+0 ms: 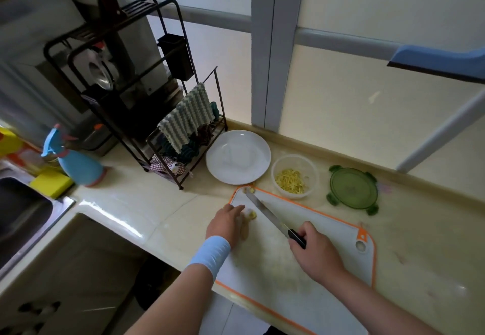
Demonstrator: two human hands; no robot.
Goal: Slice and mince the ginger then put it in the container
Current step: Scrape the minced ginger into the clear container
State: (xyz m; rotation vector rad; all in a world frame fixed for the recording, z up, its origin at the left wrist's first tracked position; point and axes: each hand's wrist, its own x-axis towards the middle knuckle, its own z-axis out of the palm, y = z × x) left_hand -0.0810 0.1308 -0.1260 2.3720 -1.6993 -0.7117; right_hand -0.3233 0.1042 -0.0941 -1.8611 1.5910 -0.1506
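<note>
A white cutting board (309,261) with an orange rim lies on the counter. My left hand (226,223) holds a piece of ginger (246,225) down on the board's left side; a yellow cut end shows past my fingers. My right hand (313,252) grips the black handle of a knife (265,214), whose blade points up and left, just right of the ginger. A small bit of ginger (250,190) sits at the board's far corner. Behind the board, a clear round container (294,176) holds shredded ginger.
A green lid (353,190) lies right of the container, a white plate (238,156) left of it. A black rack (168,114) with cloths stands behind. A blue spray bottle (76,161), a yellow sponge (51,182) and the sink (23,211) are at left.
</note>
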